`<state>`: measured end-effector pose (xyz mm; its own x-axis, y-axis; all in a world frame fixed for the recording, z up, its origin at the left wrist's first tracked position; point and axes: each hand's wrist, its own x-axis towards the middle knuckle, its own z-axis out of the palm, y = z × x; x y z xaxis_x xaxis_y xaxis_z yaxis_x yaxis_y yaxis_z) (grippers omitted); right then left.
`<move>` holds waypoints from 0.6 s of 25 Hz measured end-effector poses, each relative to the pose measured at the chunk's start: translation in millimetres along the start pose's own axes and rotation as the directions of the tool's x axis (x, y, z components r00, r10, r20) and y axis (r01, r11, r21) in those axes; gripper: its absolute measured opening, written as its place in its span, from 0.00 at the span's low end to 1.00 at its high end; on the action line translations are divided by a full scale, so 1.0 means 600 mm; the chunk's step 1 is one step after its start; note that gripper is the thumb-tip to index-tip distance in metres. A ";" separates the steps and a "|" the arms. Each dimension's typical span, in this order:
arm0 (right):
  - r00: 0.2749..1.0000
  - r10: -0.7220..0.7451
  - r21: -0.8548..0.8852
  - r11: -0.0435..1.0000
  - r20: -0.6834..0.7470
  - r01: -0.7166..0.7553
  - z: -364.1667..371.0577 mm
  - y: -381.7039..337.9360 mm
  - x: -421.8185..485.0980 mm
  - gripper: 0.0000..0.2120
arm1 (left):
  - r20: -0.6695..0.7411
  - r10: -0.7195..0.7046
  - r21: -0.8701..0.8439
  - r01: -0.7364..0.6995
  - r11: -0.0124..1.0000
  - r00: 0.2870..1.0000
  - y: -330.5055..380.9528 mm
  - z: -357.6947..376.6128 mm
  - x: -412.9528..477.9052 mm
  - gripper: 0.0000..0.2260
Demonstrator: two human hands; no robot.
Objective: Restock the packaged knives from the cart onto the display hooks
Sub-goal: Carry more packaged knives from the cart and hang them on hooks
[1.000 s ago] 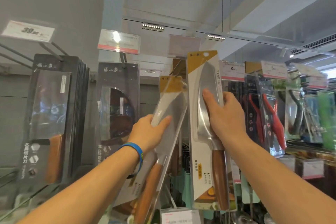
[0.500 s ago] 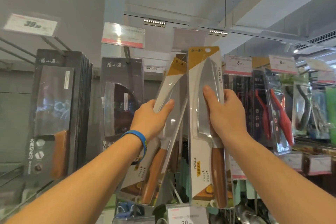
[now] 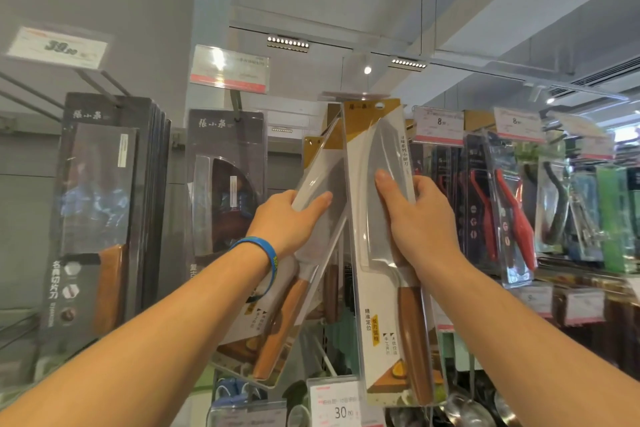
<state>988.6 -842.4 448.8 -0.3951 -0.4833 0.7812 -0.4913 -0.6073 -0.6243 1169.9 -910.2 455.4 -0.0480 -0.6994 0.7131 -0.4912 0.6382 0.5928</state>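
Hanging is the step in hand, with two packaged knives raised to the centre of the display under a clear tag holder [image 3: 353, 95]. The right hand [image 3: 420, 224] grips the upright knife pack [image 3: 376, 288] at blade height, thumb flat on the front film and fingers [image 3: 421, 184] curled round its far edge; the pack's yellow header sits directly below the tag holder, and its hang hole [image 3: 380, 105] is just under it. The left hand [image 3: 289, 222], above a blue wristband [image 3: 269, 253], holds the tilted knife pack [image 3: 325, 177] the same way, thumb across the front and the rest of the hand wrapped behind. That pack leans below and to the left of the tag holder, its header lower than the other's and its foot swung out toward the dark boxed cleavers [image 3: 227, 180]. The display hook itself is hidden behind the two headers, so I cannot tell whether either hole is threaded on it. By my reading neither pack is released. The next move calls for lining the upright pack's hole with the hook tip under the tag holder, sliding it back, and then squaring the tilted pack so it can follow. Red-handled tools [image 3: 500, 211] hang well to the right of the tag holder.
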 end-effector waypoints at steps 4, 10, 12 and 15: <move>1.000 -0.012 -0.043 0.999 0.016 0.013 -0.011 0.002 0.002 0.13 | 0.001 -0.019 -0.046 0.019 0.999 1.000 0.000 0.001 -0.003 0.17; 1.000 -0.005 -0.028 1.000 0.027 0.006 -0.022 0.011 0.009 0.17 | -0.036 -0.101 -0.230 0.090 0.969 0.994 -0.001 0.010 -0.008 0.16; 0.999 0.000 -0.028 1.000 0.041 0.002 -0.022 0.013 0.009 0.18 | -0.055 -0.104 -0.228 0.088 0.970 0.993 -0.003 0.011 -0.010 0.17; 0.999 0.003 -0.032 0.999 0.048 -0.002 -0.025 0.015 0.011 0.15 | -0.119 -0.098 -0.189 0.074 0.979 0.988 -0.011 0.014 -0.012 0.19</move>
<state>970.1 -841.4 448.4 -0.3589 -0.5152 0.7783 -0.5155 -0.5858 -0.6254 1166.0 -911.8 443.2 0.1040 -0.7154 0.6910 -0.3200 0.6337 0.7042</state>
